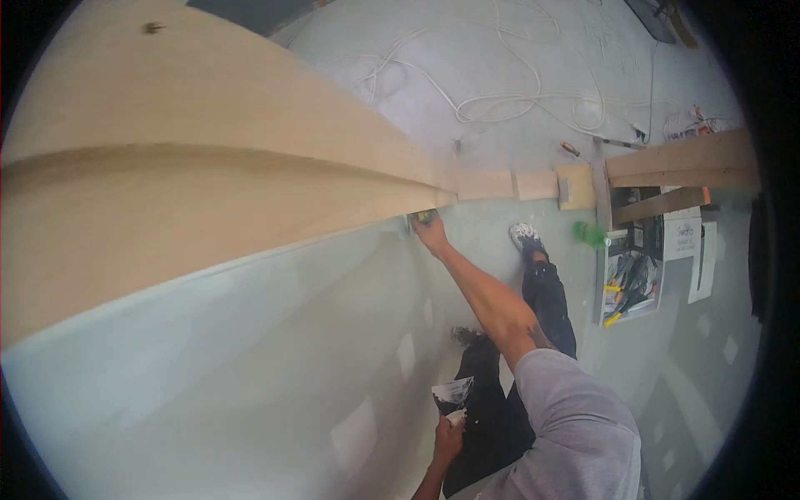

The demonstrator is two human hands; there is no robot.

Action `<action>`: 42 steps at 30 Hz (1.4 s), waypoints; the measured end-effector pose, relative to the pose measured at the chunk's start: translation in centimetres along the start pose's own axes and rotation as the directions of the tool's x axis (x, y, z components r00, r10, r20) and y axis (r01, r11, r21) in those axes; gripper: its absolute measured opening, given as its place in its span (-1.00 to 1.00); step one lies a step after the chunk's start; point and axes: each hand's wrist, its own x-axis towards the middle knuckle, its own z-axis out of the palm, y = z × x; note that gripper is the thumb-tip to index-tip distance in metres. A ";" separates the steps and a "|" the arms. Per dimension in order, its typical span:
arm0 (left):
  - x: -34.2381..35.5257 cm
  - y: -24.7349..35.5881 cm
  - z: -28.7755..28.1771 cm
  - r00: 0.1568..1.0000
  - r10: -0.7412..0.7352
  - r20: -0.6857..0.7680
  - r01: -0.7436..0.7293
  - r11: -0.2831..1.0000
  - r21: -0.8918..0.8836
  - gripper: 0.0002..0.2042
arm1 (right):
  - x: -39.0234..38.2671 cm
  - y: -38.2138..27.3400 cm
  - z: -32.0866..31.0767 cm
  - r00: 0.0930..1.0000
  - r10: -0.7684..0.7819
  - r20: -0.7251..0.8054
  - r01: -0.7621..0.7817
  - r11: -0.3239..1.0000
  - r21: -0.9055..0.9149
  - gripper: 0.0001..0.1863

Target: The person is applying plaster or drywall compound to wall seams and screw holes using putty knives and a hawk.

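Note:
My right hand [429,234] reaches far out, its arm stretched. Its fingers close on a small dark and yellow-green tool [423,216] with a pale flat edge; its exact kind is too small to make out. This tool is at the seam where the plasterboard wall [250,350] meets the long beige panel [208,200]. Lower down, close to my body, my left hand [448,440] grips a putty knife [452,395] by the handle. White compound is smeared on its wide blade, which points away from me.
My shoes [527,239] are spattered white. To the right, a green bottle [589,234] lies near a white box of tools [631,287] and wooden boards [679,160]. A screwdriver [570,148] and loose white cable [500,108] lie beyond, past beige board pieces [535,185].

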 end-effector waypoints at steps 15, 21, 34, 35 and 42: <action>-3.3 2.1 -1.2 0.973 0.185 -0.139 -0.177 0.982 0.070 -0.69 | -7.1 -11.7 1.7 0.996 -0.080 -0.036 0.080 0.997 0.008 -0.79; -3.6 -1.0 -0.9 0.972 0.144 -0.188 -0.119 0.983 0.138 -0.63 | -12.2 -19.8 3.3 0.993 0.050 0.107 -0.018 0.959 -0.283 -0.82; -1.3 10.5 -5.6 0.939 0.300 0.165 -0.088 0.676 -0.731 -0.73 | -31.9 -39.9 -16.4 0.855 0.044 0.517 -0.050 0.999 -0.001 -0.69; -0.4 11.3 -5.8 0.906 0.384 0.179 -0.113 0.626 -0.772 -0.73 | -33.4 -42.3 -16.8 0.740 -0.087 0.666 0.218 0.969 -0.117 -0.67; -0.8 18.7 -7.7 0.695 0.622 0.361 -0.010 0.510 -0.860 -0.72 | -36.2 -48.3 -18.0 0.143 -0.198 0.970 0.768 0.641 0.017 -0.48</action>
